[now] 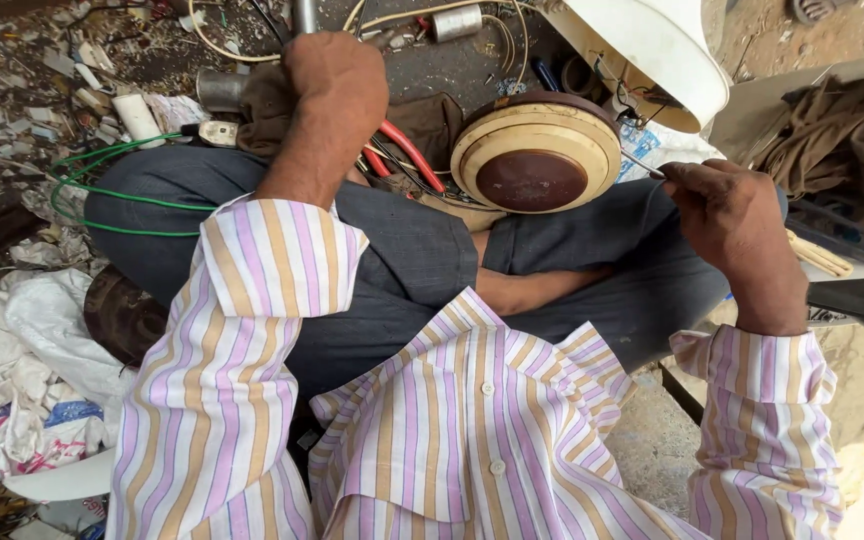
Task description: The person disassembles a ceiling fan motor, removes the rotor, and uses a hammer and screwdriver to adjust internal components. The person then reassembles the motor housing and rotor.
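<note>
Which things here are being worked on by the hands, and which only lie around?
In use:
left hand
right hand, pinching a thin wire
round cream and brown disc
red-handled pliers

Lying about:
green wire
white bags
brown cloth
white shell

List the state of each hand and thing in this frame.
left hand: closed in a fist, grip contents hidden
right hand: pinching a thin wire
round cream disc: lying flat by the knees
green cable: looped loose on the ground
white housing: tilted
</note>
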